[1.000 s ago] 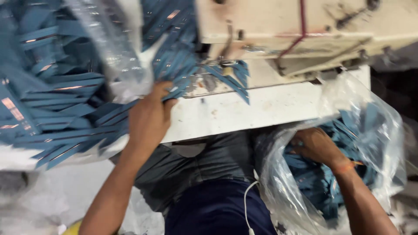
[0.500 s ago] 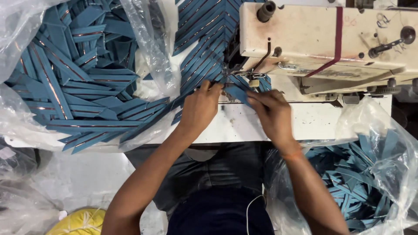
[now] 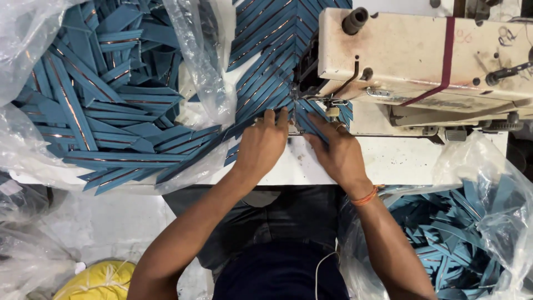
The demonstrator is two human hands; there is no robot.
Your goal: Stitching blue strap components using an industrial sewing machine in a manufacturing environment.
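Head view: both hands (image 3: pixel 300 147) press flat a narrow blue copper-edged fabric strip (image 3: pixel 306 118).

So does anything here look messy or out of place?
Somewhat: the blue fabric strips spill out of an open plastic bag over the table's front edge. Both hands, left hand and right hand, rest on strips at the sewing machine.

- We see bright, even light from overhead, with no hard shadows.
- Glare streaks the clear plastic bags (image 3: pixel 200 61) at left and right.
- We find the centre sharp; the sewing machine (image 3: pixel 422 61) reads clearly, while the lower corners look softer.
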